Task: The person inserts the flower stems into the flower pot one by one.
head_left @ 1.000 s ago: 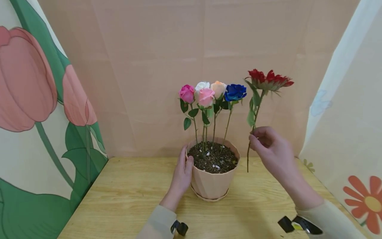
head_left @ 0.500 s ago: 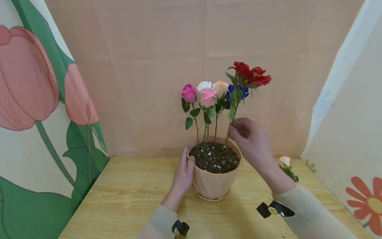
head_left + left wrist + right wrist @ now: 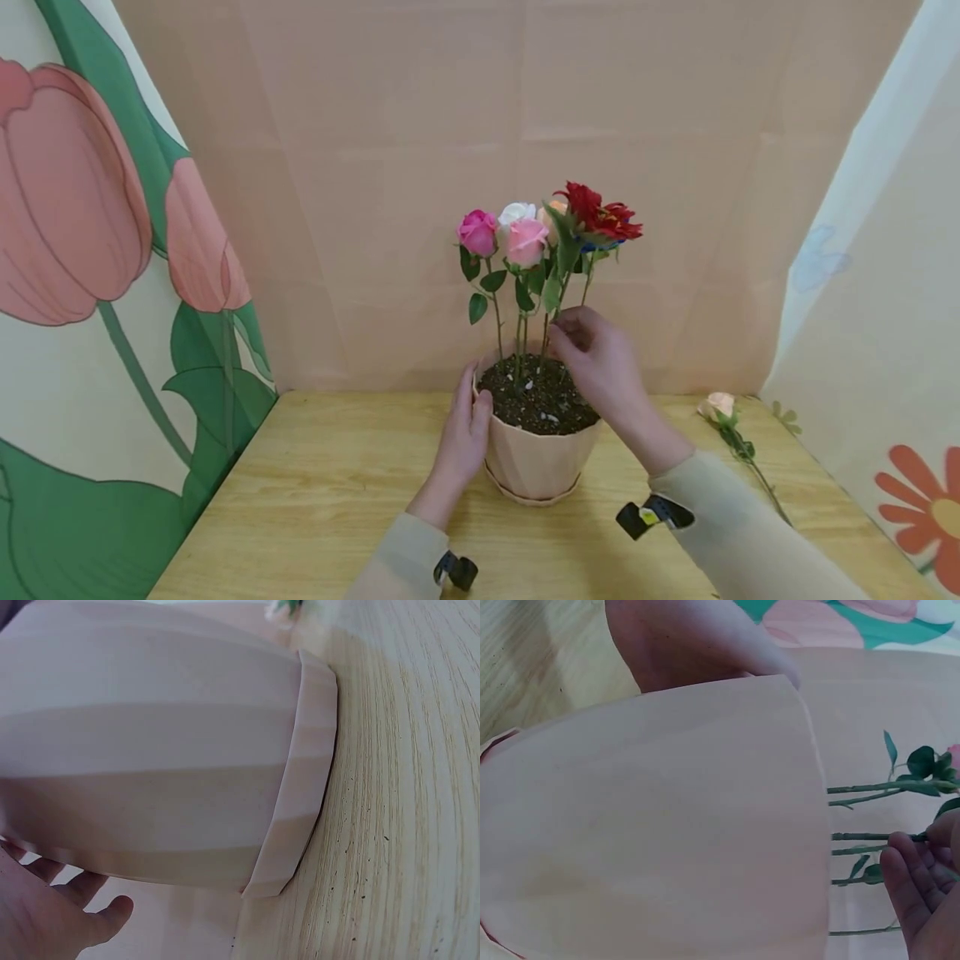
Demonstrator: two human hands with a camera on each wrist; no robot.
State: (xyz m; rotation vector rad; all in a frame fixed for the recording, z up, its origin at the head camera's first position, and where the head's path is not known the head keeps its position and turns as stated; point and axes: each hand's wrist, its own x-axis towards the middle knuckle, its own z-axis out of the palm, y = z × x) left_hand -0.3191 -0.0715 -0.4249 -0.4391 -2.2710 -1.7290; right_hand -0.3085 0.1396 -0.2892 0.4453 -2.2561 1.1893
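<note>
A pale pink faceted flowerpot (image 3: 536, 462) of dark soil (image 3: 540, 408) stands on its saucer. Upright in it are a magenta rose (image 3: 477, 232), a white rose (image 3: 517, 212), a light pink rose (image 3: 527, 242) and a peach rose (image 3: 553, 212). My left hand (image 3: 459, 442) rests along the pot's left side, fingers extended against the wall near the rim. Between thumb and fingertips, my right hand (image 3: 603, 358) pinches the stem of a red flower (image 3: 600, 215) above the soil. Its bloom mostly covers a blue rose (image 3: 600, 246); the stem's lower end is hidden.
A loose peach rose (image 3: 718, 406) lies on the wooden table (image 3: 337, 483) at the right. Behind the pot hangs a pinkish cloth backdrop (image 3: 390, 250). Flower-printed panels flank the table on both sides.
My right hand has carried the red flower leftward from beside the pot to over the soil, among the roses. The loose rose at right has come into view. My left hand stays on the pot.
</note>
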